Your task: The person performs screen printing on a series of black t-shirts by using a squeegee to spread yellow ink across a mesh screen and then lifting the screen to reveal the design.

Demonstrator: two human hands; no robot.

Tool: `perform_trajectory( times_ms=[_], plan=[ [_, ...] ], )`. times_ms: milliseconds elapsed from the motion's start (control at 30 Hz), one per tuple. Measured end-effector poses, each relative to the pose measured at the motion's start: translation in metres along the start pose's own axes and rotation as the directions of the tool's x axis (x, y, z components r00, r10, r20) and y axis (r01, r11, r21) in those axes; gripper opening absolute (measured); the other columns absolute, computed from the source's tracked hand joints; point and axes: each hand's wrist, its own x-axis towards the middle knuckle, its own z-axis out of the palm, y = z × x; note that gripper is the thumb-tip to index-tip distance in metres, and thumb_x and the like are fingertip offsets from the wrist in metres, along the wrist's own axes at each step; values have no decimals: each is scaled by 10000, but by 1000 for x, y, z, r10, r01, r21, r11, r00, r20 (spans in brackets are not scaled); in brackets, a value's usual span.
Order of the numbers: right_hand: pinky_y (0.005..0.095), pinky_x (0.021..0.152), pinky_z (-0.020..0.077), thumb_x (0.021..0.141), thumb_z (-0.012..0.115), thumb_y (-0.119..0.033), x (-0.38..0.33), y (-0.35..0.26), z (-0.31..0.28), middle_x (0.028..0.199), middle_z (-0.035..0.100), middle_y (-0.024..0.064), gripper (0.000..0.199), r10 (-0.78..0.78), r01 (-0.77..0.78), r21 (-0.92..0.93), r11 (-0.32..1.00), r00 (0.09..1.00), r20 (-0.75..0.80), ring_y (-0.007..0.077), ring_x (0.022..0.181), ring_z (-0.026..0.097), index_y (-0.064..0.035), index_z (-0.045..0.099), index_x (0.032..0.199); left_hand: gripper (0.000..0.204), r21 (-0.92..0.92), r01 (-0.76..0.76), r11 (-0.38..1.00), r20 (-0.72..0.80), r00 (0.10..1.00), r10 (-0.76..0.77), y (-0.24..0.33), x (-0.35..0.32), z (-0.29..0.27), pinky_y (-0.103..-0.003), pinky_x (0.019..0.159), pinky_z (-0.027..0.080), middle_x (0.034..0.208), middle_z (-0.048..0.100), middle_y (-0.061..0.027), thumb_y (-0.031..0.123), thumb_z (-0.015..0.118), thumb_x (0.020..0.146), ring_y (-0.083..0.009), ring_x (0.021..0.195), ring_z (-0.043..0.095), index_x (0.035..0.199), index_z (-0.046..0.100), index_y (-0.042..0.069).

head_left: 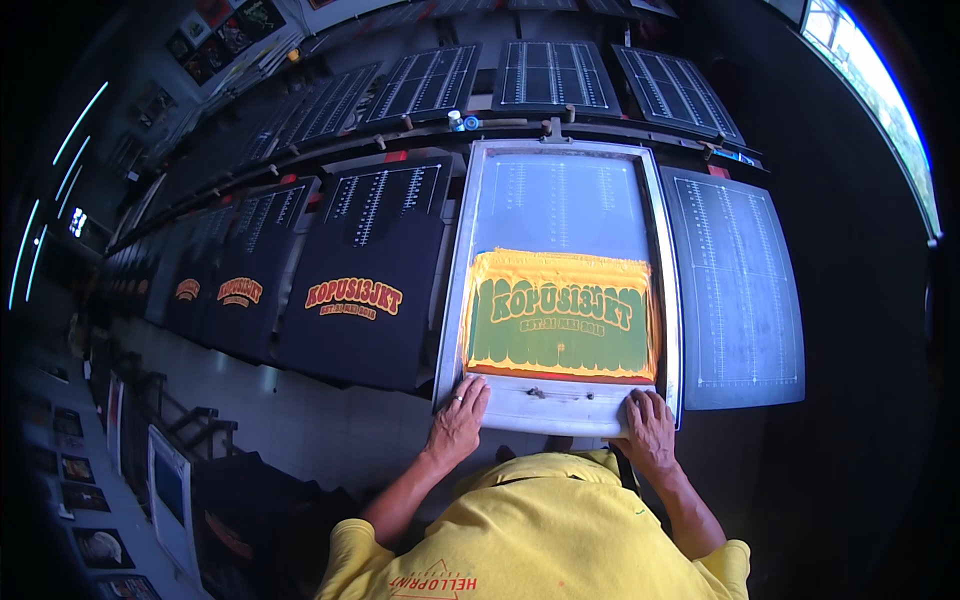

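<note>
A metal-framed printing screen point(557, 160) lies flat in front of me, its mesh showing a green stencil patch edged with yellow-orange ink point(560, 310). My left hand point(458, 420) grips the near left corner of the frame, a ring on one finger. My right hand point(648, 428) grips the near right corner. A long squeegee point(560, 392) rests along the near edge of the frame, between my hands.
To the left, a row of black shirts point(360, 300) with orange-yellow prints lies on pallets along the long table. A bare grey pallet with grid markings point(740, 290) sits to the right. More gridded boards point(555, 75) line the far row. Frames lean on the floor point(170, 490) lower left.
</note>
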Motion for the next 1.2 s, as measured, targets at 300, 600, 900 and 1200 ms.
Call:
perform_trajectory(
  times_ms=[300, 600, 900, 1200],
  plan=[
    [471, 967, 387, 772, 694, -224, 1, 21, -19, 1244, 493, 209, 534, 54, -32, 184, 982, 991, -121, 375, 1179, 452, 12, 505, 1213, 584, -211, -26, 977, -31, 999, 20, 1, 0, -22, -436, 1118, 245, 1391, 363, -226, 224, 587, 818, -367, 1333, 310, 1306, 414, -48],
    [386, 773, 468, 947, 458, -113, 19, 83, 52, 923, 626, 221, 290, 684, -443, 603, 663, 686, -248, 317, 818, 610, 65, 541, 1159, 365, -322, 505, 800, -245, 772, -586, -80, 26, 51, -432, 892, 436, 1090, 584, -250, 241, 451, 950, -401, 1016, 550, 1090, 574, -73],
    [349, 739, 463, 943, 440, -87, 28, 86, 42, 917, 636, 184, 280, 771, -477, 752, 454, 633, -64, 231, 788, 598, 76, 548, 1143, 518, -484, 603, 634, -142, 661, -737, -90, 54, 53, -461, 668, 436, 680, 580, -215, 388, 421, 958, -389, 693, 580, 715, 584, -40],
    [334, 953, 409, 920, 442, -75, 23, 103, 77, 1114, 584, 192, 359, 724, -363, 854, 372, 690, -23, 251, 1033, 549, 116, 494, 1220, 495, -649, 589, 483, -84, 574, -814, -66, 43, -9, -426, 654, 478, 785, 637, -231, 437, 504, 904, -367, 766, 647, 808, 664, -22]
  ],
)
